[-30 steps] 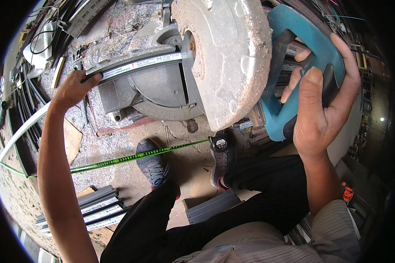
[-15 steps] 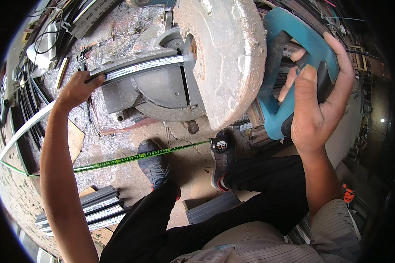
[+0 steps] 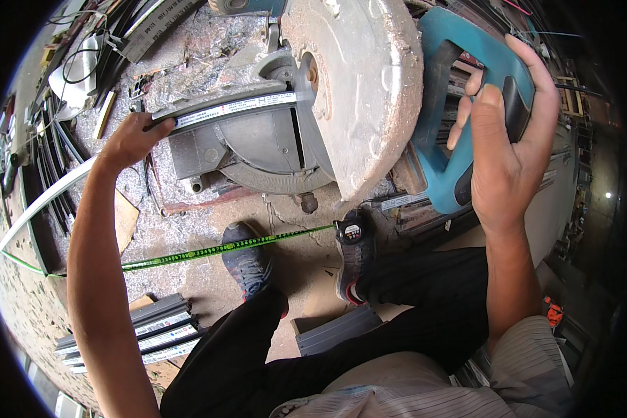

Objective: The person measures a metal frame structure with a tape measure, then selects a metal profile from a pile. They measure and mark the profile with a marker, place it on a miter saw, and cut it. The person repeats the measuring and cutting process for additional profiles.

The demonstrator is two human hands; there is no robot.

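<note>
My left hand (image 3: 134,141) pinches a long profile strip (image 3: 233,106) with a white printed film, holding it along the fence of a miter saw. The strip's right end reaches the saw blade (image 3: 313,139), which is partly hidden by the big dusty guard (image 3: 373,83). Leftward, a long pale length (image 3: 49,198) curves away past my forearm. My right hand (image 3: 505,153) is wrapped round the teal saw handle (image 3: 442,177), thumb on top and fingers through the loop. Beneath the strip lies the grey saw table (image 3: 258,139) with its slot.
A tape measure (image 3: 350,231) lies by my right shoe, its green blade (image 3: 188,254) stretched left across the floor. Several wrapped profiles (image 3: 164,331) lie at lower left, dark strips (image 3: 52,160) at far left. A grey profile piece (image 3: 338,331) lies between my legs.
The whole view has shifted slightly. The saw handle and guard sit a little higher and further right, with my right hand still around the handle. My left hand keeps its hold on the strip.
</note>
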